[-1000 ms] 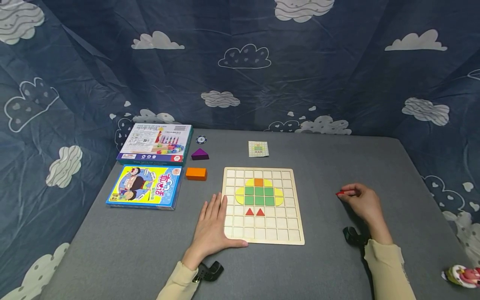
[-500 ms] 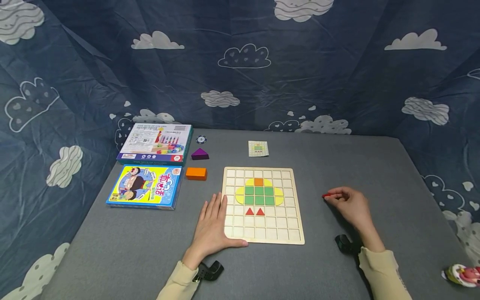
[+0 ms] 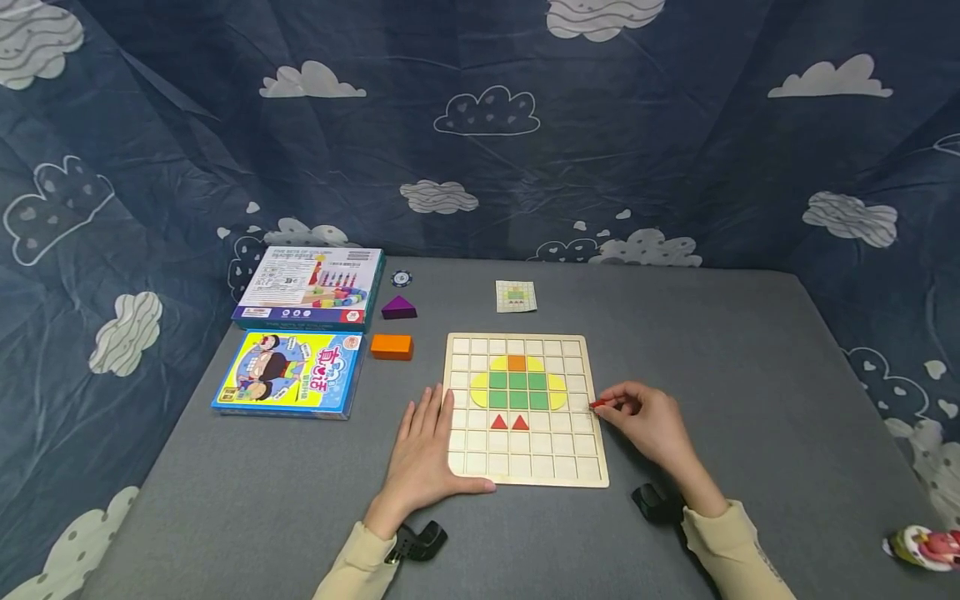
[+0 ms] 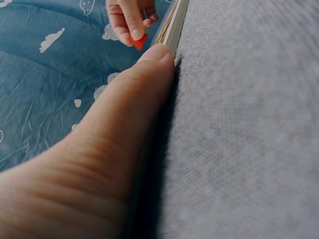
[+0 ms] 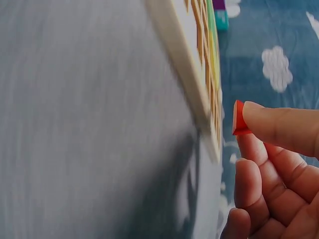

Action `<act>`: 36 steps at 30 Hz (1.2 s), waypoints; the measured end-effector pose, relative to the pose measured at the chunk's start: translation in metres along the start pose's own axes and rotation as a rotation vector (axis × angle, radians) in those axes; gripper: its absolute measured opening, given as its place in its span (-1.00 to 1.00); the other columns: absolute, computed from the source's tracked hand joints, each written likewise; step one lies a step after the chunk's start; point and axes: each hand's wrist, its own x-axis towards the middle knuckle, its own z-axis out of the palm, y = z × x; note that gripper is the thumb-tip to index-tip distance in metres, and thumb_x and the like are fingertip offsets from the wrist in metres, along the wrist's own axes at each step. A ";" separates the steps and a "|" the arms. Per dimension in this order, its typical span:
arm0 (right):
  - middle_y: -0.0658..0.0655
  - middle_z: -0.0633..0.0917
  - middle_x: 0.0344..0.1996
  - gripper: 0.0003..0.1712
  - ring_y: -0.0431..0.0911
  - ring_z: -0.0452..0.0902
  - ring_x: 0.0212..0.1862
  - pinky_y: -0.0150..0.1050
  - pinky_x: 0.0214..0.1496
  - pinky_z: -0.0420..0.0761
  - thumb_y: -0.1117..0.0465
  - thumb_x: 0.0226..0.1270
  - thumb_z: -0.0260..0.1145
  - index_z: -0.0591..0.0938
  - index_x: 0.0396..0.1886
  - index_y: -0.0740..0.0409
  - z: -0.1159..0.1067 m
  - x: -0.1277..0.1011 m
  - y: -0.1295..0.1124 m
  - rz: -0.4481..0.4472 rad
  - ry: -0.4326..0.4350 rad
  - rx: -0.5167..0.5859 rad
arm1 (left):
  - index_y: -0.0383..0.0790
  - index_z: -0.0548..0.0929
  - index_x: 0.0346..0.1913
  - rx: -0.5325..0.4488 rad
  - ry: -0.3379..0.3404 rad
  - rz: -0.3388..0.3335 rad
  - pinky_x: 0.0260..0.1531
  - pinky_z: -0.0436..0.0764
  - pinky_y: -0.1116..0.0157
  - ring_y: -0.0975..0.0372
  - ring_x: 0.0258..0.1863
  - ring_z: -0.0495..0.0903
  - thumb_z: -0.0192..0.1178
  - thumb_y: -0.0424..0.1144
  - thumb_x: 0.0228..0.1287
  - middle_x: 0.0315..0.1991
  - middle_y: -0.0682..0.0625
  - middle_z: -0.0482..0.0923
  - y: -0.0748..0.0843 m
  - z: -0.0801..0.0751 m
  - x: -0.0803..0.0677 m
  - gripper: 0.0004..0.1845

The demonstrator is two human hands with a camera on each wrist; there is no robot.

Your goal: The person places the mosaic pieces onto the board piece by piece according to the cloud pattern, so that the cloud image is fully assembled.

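A wooden grid board point(image 3: 528, 465) lies flat on the grey table. Set in its cells are green squares point(image 3: 517, 381), an orange square point(image 3: 516, 363), yellow rounded pieces point(image 3: 480, 392) and two red triangles point(image 3: 520, 422). My left hand point(image 3: 422, 462) rests at the board's left edge, fingers straight, thumb along the front edge. Over the board's right edge, my right hand point(image 3: 651, 421) pinches a red triangle piece point(image 5: 240, 119) between thumb and fingers. The left wrist view shows the same red triangle point(image 4: 138, 42) held above the board's level.
A small pattern card point(image 3: 516, 297) lies behind the board. To the left are an orange block point(image 3: 392, 347), a purple triangular block point(image 3: 399, 308), a round chip point(image 3: 402, 279) and two boxes, one white point(image 3: 311, 279), one blue and yellow point(image 3: 288, 372). A figurine point(image 3: 926, 547) stands far right.
My right hand has travelled left across the table to the board's right edge, carrying the red triangle. My left hand has stayed in place.
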 end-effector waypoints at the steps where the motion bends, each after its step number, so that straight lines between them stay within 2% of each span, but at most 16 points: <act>1: -0.01 0.58 -0.60 -0.86 -0.17 0.36 -0.58 -0.35 -0.61 0.29 0.30 0.05 0.49 0.71 -0.37 0.20 0.002 0.000 -0.003 -0.004 -0.015 0.009 | -0.30 -0.11 0.49 0.000 0.001 -0.001 0.37 -0.30 0.09 0.07 0.46 -0.28 0.18 0.62 -0.38 0.50 -0.18 -0.19 0.000 0.000 0.000 0.47; 13: -0.08 0.62 -0.59 -0.83 -0.21 0.37 -0.59 -0.38 -0.60 0.31 0.36 -0.01 0.51 0.68 -0.43 0.13 0.019 -0.001 -0.031 -0.048 -0.160 0.109 | -0.30 -0.11 0.49 0.005 -0.007 -0.005 0.36 -0.31 0.10 0.07 0.46 -0.28 0.17 0.63 -0.37 0.50 -0.18 -0.19 0.000 -0.001 0.001 0.47; 19: -0.13 0.60 -0.62 -0.82 -0.25 0.35 -0.62 -0.38 -0.59 0.30 0.32 -0.06 0.54 0.66 -0.48 0.11 0.028 0.000 -0.038 -0.092 -0.200 0.080 | -0.31 -0.10 0.49 0.004 -0.007 -0.004 0.36 -0.31 0.09 0.07 0.46 -0.28 0.16 0.63 -0.38 0.50 -0.18 -0.19 0.000 -0.001 0.000 0.47; 24: -0.17 0.61 -0.61 -0.85 -0.26 0.36 -0.62 -0.37 -0.58 0.32 0.30 -0.02 0.52 0.68 -0.47 0.07 0.034 0.002 -0.042 -0.113 -0.226 0.063 | -0.31 -0.09 0.49 0.006 -0.002 -0.002 0.37 -0.30 0.08 0.06 0.46 -0.27 0.16 0.63 -0.38 0.49 -0.19 -0.18 0.001 0.000 0.000 0.47; 36: -0.18 0.59 -0.62 -0.87 -0.24 0.35 -0.62 -0.35 -0.58 0.30 0.28 0.02 0.50 0.69 -0.48 0.02 0.040 0.005 -0.046 -0.098 -0.254 0.040 | -0.30 -0.10 0.50 0.009 0.003 -0.001 0.37 -0.30 0.09 0.06 0.46 -0.27 0.16 0.64 -0.37 0.50 -0.18 -0.18 0.000 0.000 0.001 0.47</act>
